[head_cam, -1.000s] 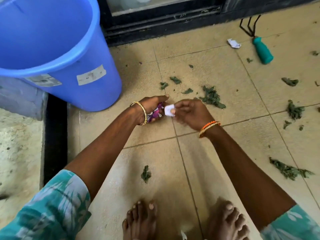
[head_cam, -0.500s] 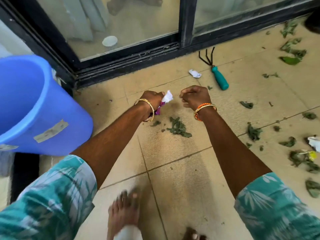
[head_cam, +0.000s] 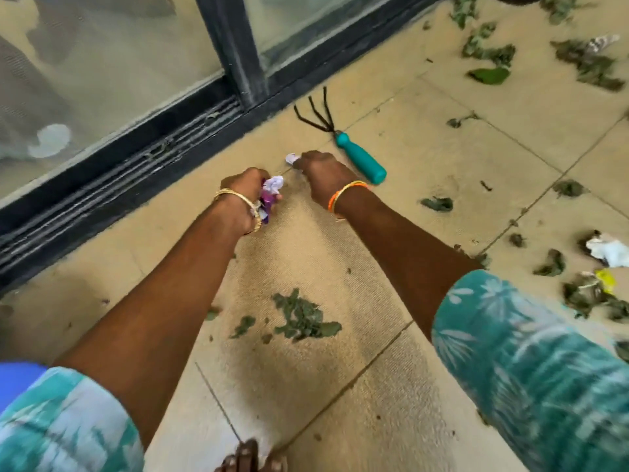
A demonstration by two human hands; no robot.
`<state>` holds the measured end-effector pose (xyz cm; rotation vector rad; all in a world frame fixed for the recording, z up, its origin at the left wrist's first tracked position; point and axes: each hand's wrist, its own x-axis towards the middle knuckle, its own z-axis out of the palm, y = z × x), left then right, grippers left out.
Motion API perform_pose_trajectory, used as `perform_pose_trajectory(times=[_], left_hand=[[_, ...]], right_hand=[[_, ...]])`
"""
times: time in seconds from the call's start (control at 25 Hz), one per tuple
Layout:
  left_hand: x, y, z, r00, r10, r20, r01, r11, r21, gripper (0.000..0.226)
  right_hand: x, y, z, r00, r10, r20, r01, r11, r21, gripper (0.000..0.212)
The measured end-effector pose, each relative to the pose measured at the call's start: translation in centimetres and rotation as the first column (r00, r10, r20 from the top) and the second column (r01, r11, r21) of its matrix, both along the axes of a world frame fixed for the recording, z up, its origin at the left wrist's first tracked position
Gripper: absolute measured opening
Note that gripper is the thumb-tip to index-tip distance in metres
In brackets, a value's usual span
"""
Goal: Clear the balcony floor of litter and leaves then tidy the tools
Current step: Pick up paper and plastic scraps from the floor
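Note:
My left hand (head_cam: 243,195) is closed around a bunch of crumpled litter (head_cam: 271,194), purple and white wrappers. My right hand (head_cam: 321,175) reaches down to the tiled floor (head_cam: 425,155), and its fingertips pinch a small white scrap of paper (head_cam: 291,158). Just right of that hand lies a hand rake with a teal handle (head_cam: 360,160) and black prongs. Green leaves (head_cam: 301,318) lie between my forearms, and more are scattered to the right.
A dark sliding-door frame and track (head_cam: 143,165) run along the far side. Leaves (head_cam: 490,52), a white crumpled paper (head_cam: 609,252) and a yellow scrap (head_cam: 606,279) lie at the right. A sliver of the blue bin (head_cam: 15,379) shows at the lower left.
I have moved forward and to the right, away from the blue bin. My right hand passed a white scrap to my left hand, then reached to another scrap beside the rake.

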<state>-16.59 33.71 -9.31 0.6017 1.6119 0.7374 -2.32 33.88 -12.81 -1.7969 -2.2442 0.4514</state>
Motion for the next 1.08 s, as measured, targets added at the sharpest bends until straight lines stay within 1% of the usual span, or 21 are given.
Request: perform_pose_trajectory(times=[0.08,0.12,0.16,0.2,0.24,0.32,0.36,0.44,0.52,0.56,0.6,0.64,0.68,0.72,0.76,0.8,0.84,0.92,0.96,1.04,1.08], left_hand=[[0.1,1.0,-0.6,1.0,-0.002,0.003,0.002,1.0,0.016,0.021],[0.4,1.2,-0.8,1.0,0.003,0.015,-0.004,1.0,0.026,0.02],[0.7,1.2,-0.8,0.999,0.006,0.039,-0.007,1.0,0.031,0.019],[1.1,1.2,-1.0,0.998,-0.007,0.06,0.005,0.999,0.031,0.02],[1.5,1.1,-1.2,0.996,-0.026,0.086,0.024,0.999,0.025,0.02],[2.3,0.9,-1.6,0.984,-0.082,0.155,0.081,0.997,0.014,0.018],[2.8,0.7,-1.7,0.972,-0.116,0.203,0.115,0.993,0.017,0.016],[4.6,0.3,-1.2,0.922,-0.189,0.337,0.189,0.981,0.031,0.018],[6.9,-0.8,-0.6,0.837,-0.273,0.474,0.291,0.956,0.036,0.03],[8.1,-1.7,-0.2,0.781,-0.328,0.531,0.36,0.932,0.044,0.036],[9.4,-2.9,0.4,0.749,-0.394,0.532,0.432,0.9,0.058,0.037],[10.8,-4.0,0.9,0.711,-0.444,0.545,0.49,0.869,0.069,0.033],[12.2,-5.3,1.6,0.702,-0.487,0.519,0.533,0.843,0.07,0.03],[13.6,-6.6,2.1,0.693,-0.518,0.502,0.565,0.822,0.069,0.033],[14.9,-7.8,2.7,0.692,-0.564,0.451,0.604,0.794,0.068,0.038],[16.3,-9.1,3.1,0.668,-0.602,0.438,0.641,0.764,0.074,0.041],[17.6,-10.2,3.5,0.65,-0.647,0.398,0.683,0.728,0.069,0.041],[19.7,-11.5,3.6,0.642,-0.688,0.338,0.72,0.693,0.043,0.044],[20.4,-11.9,3.6,0.642,-0.694,0.326,0.727,0.686,0.029,0.046],[23.5,-12.5,3.1,0.646,-0.697,0.311,0.733,0.68,-0.001,0.039],[23.7,-12.3,3.1,0.675,-0.678,0.292,0.709,0.705,-0.002,0.035]], right_hand=[[-0.1,0.3,-0.7,0.993,-0.066,0.096,0.055,0.992,0.111,0.041],[-0.1,0.4,-0.9,0.989,-0.107,0.098,0.091,0.984,0.152,0.035],[-0.2,0.3,-0.9,0.989,-0.144,0.042,0.134,0.974,0.181,0.029],[-0.1,0.0,-0.8,0.978,-0.19,-0.085,0.204,0.957,0.205,0.025],[0.0,-0.3,-0.7,0.938,-0.24,-0.25,0.295,0.932,0.212,0.022],[0.5,-1.8,0.0,0.743,-0.344,-0.573,0.493,0.861,0.122,0.018],[0.8,-2.9,0.3,0.634,-0.392,-0.666,0.551,0.834,0.034,0.016],[1.8,-5.4,1.3,0.418,-0.479,-0.772,0.589,0.79,-0.171,0.01],[3.6,-8.3,2.7,0.169,-0.523,-0.835,0.569,0.744,-0.351,0.009],[4.6,-9.8,3.5,0.094,-0.534,-0.84,0.549,0.731,-0.404,0.013],[5.7,-11.7,4.3,0.076,-0.549,-0.832,0.541,0.724,-0.428,0.016],[6.7,-13.5,5.1,0.12,-0.579,-0.807,0.541,0.72,-0.435,0.017],[7.6,-15.2,5.6,0.188,-0.618,-0.763,0.545,0.712,-0.443,0.016],[8.6,-16.9,6.0,0.226,-0.662,-0.714,0.572,0.684,-0.453,0.017],[9.7,-18.4,6.3,0.224,-0.707,-0.671,0.627,0.632,-0.456,0.02],[11.0,-20.0,6.4,0.19,-0.745,-0.64,0.709,0.555,-0.435,0.024],[12.6,-21.3,6.3,0.164,-0.775,-0.61,0.8,0.466,-0.378,0.024],[16.0,-23.5,5.9,0.185,-0.842,-0.507,0.923,0.326,-0.206,0.01],[17.6,-24.3,5.6,0.208,-0.874,-0.439,0.95,0.287,-0.121,0.013],[22.2,-25.5,4.3,0.187,-0.924,-0.333,0.976,0.214,-0.044,0.027],[23.3,-25.2,3.8,0.233,-0.928,-0.29,0.967,0.253,-0.031,0.03]])
